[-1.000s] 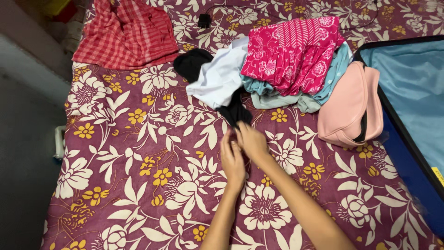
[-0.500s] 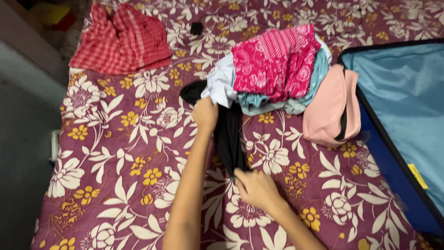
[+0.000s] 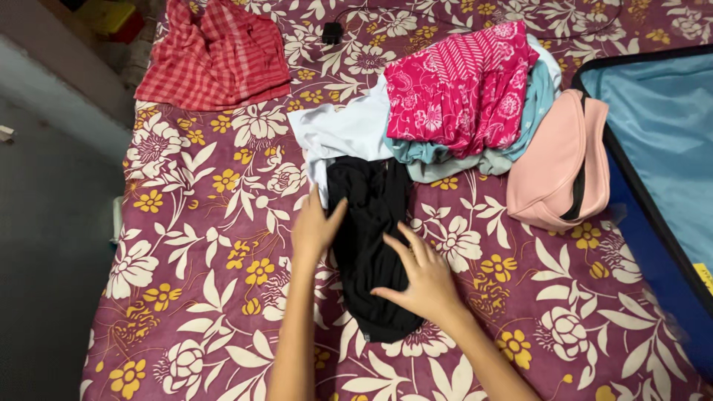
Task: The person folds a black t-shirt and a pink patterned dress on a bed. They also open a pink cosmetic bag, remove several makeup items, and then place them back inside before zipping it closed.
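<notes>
Under both flat hands' spread fingers, a black garment on the floral bedsheet.

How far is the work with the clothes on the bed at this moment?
Done: the black garment lies stretched out flat on the flowered bedsheet.
In hand: the left hand presses its left edge and the right hand lies flat on its lower part.
Left: the pile of clothes, the red checked cloth and the pink pouch lie unsorted; the open suitcase shows nothing inside.
</notes>
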